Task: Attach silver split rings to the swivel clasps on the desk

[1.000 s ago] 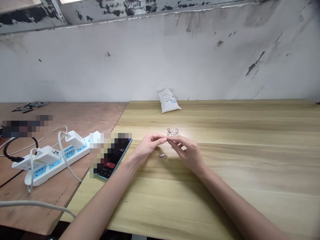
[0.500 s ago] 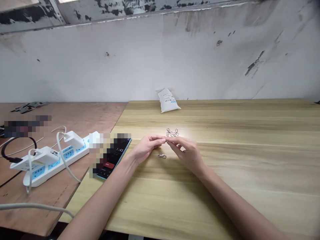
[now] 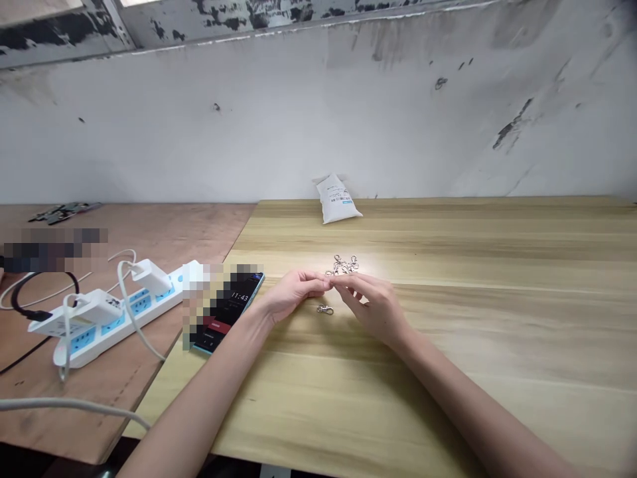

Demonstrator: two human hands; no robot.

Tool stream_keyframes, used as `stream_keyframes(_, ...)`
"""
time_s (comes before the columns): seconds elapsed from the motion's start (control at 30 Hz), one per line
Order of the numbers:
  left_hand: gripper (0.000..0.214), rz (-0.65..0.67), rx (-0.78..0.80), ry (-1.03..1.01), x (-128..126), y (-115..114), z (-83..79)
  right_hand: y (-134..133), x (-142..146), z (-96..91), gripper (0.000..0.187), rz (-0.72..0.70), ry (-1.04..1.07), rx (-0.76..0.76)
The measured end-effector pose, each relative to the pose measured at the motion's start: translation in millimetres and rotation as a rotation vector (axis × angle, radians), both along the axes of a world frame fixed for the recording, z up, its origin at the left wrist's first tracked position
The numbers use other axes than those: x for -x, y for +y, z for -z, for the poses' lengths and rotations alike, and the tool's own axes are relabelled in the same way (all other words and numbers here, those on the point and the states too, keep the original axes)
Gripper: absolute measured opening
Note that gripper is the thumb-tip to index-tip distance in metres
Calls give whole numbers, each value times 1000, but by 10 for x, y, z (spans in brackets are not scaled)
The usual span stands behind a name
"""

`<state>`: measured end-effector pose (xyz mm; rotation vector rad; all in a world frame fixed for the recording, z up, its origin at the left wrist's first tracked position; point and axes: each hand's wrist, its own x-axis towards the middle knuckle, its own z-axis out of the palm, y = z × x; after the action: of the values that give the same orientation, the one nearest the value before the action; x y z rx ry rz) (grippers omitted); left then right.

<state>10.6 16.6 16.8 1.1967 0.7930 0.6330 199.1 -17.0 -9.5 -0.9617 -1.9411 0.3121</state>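
Note:
My left hand point(image 3: 300, 291) and my right hand point(image 3: 374, 301) meet fingertip to fingertip above the wooden table. Both are closed in a pinch, and whatever is between the fingertips is too small and hidden to make out. Just in front of the joined fingers, one silvery swivel snap hook point(image 3: 325, 310) lies by itself on the tabletop. Behind them is a loose cluster of several similar metal snap hooks point(image 3: 343, 267), partly covered by my right hand.
A white plastic packet point(image 3: 339, 200) with a printed label rests against the wall. Left of my forearm lies a phone point(image 3: 233, 309) with its screen lit. A white power strip point(image 3: 134, 317) with plugged-in chargers and cables occupies the brown table point(image 3: 199, 229).
The whole view has shifted slightly. Both hands keep their pinch at nearly the same spot, and the small shiny bit seen between the fingertips before is now hidden.

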Motion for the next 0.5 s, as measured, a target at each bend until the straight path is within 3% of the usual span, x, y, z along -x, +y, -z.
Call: stream_keyframes(0.5, 22, -70, 10, -10, 23, 18, 39, 20, 1, 14, 16, 21, 36, -25)
